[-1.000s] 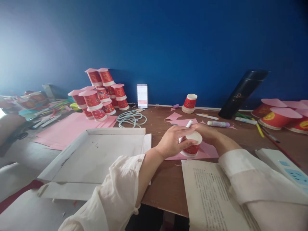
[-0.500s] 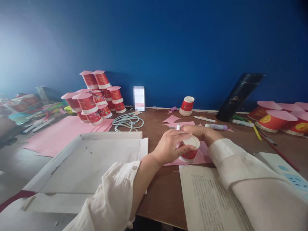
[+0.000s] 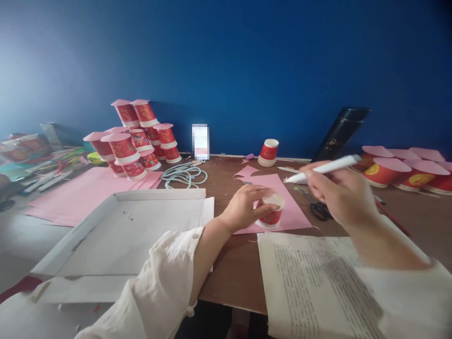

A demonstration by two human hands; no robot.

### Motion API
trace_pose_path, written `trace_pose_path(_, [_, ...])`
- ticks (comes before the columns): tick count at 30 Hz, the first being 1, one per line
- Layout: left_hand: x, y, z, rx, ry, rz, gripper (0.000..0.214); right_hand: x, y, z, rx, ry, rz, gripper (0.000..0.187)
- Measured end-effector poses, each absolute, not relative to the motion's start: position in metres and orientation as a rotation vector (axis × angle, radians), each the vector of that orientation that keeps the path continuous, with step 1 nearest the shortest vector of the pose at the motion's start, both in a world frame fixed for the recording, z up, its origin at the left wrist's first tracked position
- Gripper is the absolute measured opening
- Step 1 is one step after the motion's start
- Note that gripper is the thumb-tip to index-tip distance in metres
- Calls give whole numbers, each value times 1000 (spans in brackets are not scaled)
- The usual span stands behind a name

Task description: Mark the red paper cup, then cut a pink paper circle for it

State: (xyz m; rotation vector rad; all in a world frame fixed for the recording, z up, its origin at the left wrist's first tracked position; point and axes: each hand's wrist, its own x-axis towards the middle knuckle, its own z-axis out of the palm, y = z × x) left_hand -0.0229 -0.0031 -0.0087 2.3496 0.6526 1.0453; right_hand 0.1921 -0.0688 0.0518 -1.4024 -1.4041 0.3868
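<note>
My left hand [image 3: 244, 205] is closed round a red paper cup [image 3: 270, 217], which stands upside down with its pale base up. Under the cup lies a sheet of pink paper [image 3: 294, 207]. To the right, my right hand [image 3: 341, 188] grips a white marker pen [image 3: 334, 165] in the air, its tip pointing left; the hand is slightly blurred. Below that hand, black-handled scissors [image 3: 319, 209] rest on the table, partly hidden by it. Behind, a second red paper cup [image 3: 269, 151] stands upside down near the wall.
Red cups topped with pink paper are stacked at left [image 3: 120, 148] and grouped at right [image 3: 386, 172]. A white box lid [image 3: 141, 235], pink sheets [image 3: 92, 195] and a coiled cable [image 3: 185, 175] lie at left. Printed pages [image 3: 310, 282] lie in front; a black flask [image 3: 341, 134] stands behind.
My right hand has moved from behind the cup out to the right, lifting the marker pen. The scissors have come into sight. My left hand stays on the cup.
</note>
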Motion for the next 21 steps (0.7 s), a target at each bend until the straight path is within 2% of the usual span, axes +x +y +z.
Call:
trace_pose_path(5, [-23, -4, -8, 2327, 640, 1037, 42, 161, -130, 26, -1235, -1811, 262, 11])
trace_pose_path(8, [-24, -4, -6, 2331, 642, 1011, 43, 147, -130, 0, -1154, -2008, 119, 26])
trace_pose_path(10, [-25, -4, -5, 2338, 625, 1007, 44, 141, -123, -12, -1188, -2087, 68, 28])
trace_pose_path(16, [-24, -3, -6, 2323, 636, 1002, 41, 136, -111, -24, -1276, -2255, -46, 34])
trace_pose_path(21, [-23, -1, -8, 2323, 602, 1021, 44, 136, -108, -30, -1352, -2258, -63, 31])
